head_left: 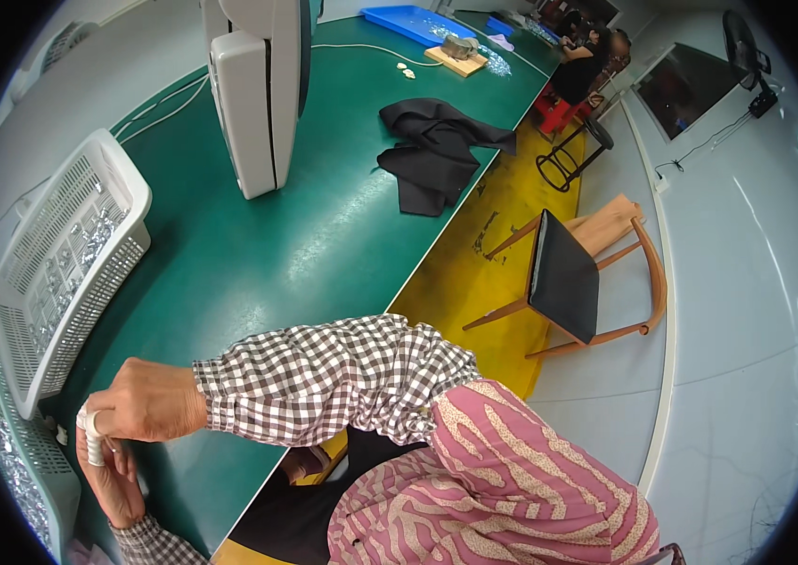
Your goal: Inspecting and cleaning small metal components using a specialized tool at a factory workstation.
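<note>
My right hand point(152, 400) comes in from the right in a brown-and-white checked sleeve point(314, 381). Its fingers are bent closed and meet the fingers of my left hand point(114, 485), which sits just below it over the table's left part. White wrapping point(92, 441) shows on fingers where the two hands meet. Whatever lies between the fingertips is hidden or too small to make out. Beside the hands stand a white slotted basket point(126, 174) with small shiny silver pieces point(69, 273) and a green basket point(60, 471) with more silver pieces.
On the green table point(324, 254) stand a grey-white device point(246, 113) and a crumpled black cloth point(437, 155). Farther off are a wooden block point(456, 62) and a blue tray point(399, 24). A wooden chair point(564, 278) and black stool point(597, 132) stand right; another person point(576, 71) sits far back.
</note>
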Demonstrator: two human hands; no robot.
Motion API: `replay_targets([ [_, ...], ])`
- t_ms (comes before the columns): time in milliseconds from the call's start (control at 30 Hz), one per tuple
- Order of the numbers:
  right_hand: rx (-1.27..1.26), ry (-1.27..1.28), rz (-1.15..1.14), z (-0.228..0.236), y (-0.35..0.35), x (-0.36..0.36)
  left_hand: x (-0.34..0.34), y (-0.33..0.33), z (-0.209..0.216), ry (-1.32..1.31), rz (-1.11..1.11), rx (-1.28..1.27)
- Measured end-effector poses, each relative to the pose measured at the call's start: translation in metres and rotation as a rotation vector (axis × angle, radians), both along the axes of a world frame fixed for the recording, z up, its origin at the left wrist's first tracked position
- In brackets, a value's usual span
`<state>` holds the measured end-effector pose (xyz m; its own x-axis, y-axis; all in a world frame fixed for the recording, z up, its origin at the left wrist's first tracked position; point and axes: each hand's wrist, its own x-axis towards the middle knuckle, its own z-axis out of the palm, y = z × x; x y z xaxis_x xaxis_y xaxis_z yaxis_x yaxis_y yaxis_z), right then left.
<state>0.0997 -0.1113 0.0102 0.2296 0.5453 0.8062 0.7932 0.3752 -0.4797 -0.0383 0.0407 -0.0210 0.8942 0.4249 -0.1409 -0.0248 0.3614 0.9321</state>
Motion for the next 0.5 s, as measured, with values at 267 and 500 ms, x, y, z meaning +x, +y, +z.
replay_targets([
  [267, 0.021, 0.356, 0.074, 0.001, 0.006, 0.000, 0.000, -0.002, 0.000, 0.023, 0.080, -0.025],
  [500, -0.151, 0.543, 0.186, 0.013, -0.005, 0.002, -0.001, -0.002, 0.001, 0.026, 0.107, 0.020],
])
